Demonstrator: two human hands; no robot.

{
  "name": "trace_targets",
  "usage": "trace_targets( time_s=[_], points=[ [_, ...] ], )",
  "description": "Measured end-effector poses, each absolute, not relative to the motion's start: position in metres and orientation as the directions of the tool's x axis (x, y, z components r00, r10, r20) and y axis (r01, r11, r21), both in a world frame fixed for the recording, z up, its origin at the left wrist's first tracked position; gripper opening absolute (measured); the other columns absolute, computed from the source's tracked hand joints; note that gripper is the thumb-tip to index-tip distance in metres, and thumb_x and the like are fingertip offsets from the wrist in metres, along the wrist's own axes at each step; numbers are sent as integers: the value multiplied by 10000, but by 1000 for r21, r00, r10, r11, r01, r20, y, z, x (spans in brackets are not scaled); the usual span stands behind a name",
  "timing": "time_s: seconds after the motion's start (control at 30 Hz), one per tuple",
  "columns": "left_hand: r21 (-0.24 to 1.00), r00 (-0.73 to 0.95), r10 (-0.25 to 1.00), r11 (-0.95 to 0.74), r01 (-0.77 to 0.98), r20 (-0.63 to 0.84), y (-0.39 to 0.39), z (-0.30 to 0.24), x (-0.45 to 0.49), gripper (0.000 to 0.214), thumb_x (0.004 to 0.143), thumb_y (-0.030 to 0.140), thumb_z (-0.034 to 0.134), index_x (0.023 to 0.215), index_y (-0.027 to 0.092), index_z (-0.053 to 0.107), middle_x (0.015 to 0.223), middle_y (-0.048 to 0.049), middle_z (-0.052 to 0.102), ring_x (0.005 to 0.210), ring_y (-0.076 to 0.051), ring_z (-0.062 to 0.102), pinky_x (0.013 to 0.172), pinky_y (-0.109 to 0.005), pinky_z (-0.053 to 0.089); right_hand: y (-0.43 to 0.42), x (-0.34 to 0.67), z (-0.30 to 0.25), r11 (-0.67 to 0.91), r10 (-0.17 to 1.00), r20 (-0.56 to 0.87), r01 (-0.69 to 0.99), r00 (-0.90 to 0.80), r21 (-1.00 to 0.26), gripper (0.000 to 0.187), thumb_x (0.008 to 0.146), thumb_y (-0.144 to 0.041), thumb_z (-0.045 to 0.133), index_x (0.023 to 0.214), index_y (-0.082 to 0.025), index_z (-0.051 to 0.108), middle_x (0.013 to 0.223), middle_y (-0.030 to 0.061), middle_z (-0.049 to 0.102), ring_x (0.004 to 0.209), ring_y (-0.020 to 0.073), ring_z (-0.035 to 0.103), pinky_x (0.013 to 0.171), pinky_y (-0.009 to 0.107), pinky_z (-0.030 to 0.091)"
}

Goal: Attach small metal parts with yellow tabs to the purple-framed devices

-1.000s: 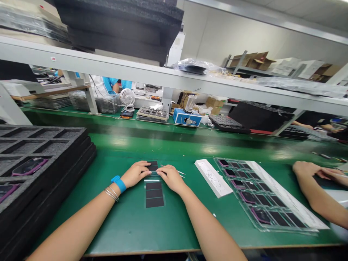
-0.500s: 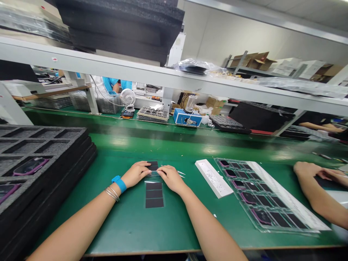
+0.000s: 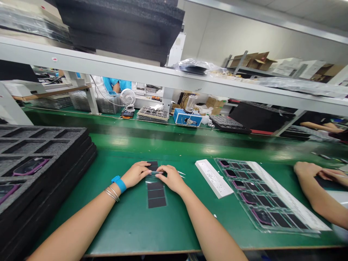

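Two bare forearms were seen at the near edge of the view, with a blue wristband (image 3: 119,184) and thin bangles (image 3: 112,194) worn on the left wrist. The left hand (image 3: 136,174) and right hand (image 3: 170,179) were placed close together on a clear film (image 3: 155,177) lying on the green counter (image 3: 127,224). The step in hand was judged to be handling of this film. The fingers (image 3: 144,166) of both hands were curled down near its upper part, but whether it was gripped could not be determined. Dark rectangular panels (image 3: 157,193) were observed on the film in a tidy column, with no damage evident. Tweezers (image 3: 181,174) were found just beyond the right hand. A white strip (image 3: 213,178) and a clear tray (image 3: 261,195) of dark pieces lay to the right, and a black foam tray (image 3: 40,152) to the left. A co-worker's hands (image 3: 310,169) were recorded at far right. A blue box (image 3: 187,117) and a small fan (image 3: 127,98) stood farther off, beneath a shelf (image 3: 81,69).
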State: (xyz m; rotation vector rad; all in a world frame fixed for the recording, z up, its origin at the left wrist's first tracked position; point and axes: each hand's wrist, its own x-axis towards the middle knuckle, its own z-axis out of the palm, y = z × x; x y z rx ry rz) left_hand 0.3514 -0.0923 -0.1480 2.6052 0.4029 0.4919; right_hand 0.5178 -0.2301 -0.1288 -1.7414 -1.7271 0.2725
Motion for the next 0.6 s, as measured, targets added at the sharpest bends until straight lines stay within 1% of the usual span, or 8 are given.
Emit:
trace_targets(
  time_s=[0.07,0.13,0.23,0.3,0.43,0.53,0.6],
  points=[
    [480,890,364,-854,201,274,-94,-146,351,299,917,357,451,961,226,715,1232,-73,580,1198,-255,468,1016,-434,369,-230,518,-128,82,949,294,814,112,-575,62,820,-223,653,878,-219,630,806,-18,642,803,149,562,863,310,356],
    [491,879,374,-849,196,295,-96,-144,351,273,900,368,486,983,227,704,1235,-70,577,1206,-258,459,1022,-439,363,-230,518,-128,69,947,296,820,125,-568,39,825,-224,650,860,-219,632,787,-22,641,794,146,561,868,310,348],
    [526,848,389,-835,159,360,-100,-140,351,283,819,391,616,1044,225,661,1241,-64,571,1237,-266,421,1038,-448,348,-230,518,-127,61,944,300,827,134,-559,30,831,-229,648,856,-216,637,785,-22,647,781,144,557,872,314,341],
    [540,833,387,-832,130,396,-102,-138,351,289,766,384,680,1001,220,647,1231,-61,577,1241,-270,413,1035,-450,352,-230,517,-127,60,945,299,830,131,-554,27,834,-237,647,848,-214,642,797,-22,653,780,143,554,872,314,341],
    [535,831,378,-836,118,408,-103,-136,351,115,789,317,653,830,210,641,1188,-62,602,1205,-265,449,1017,-456,368,-229,516,-127,57,948,293,839,125,-542,56,845,-258,634,816,-215,654,819,-17,663,784,146,558,874,320,349],
    [535,838,378,-835,125,393,-102,-136,351,117,814,316,617,787,209,655,1180,-66,607,1194,-266,459,1011,-458,372,-229,516,-128,59,949,292,843,119,-535,89,857,-279,616,816,-217,665,836,-6,669,803,152,572,885,326,358],
    [535,841,377,-835,128,388,-101,-137,351,154,833,333,590,780,211,668,1176,-64,609,1186,-265,466,1008,-455,376,-230,516,-128,63,945,303,839,124,-540,85,846,-295,628,856,-220,669,869,1,668,835,156,580,910,333,358]
  ],
)
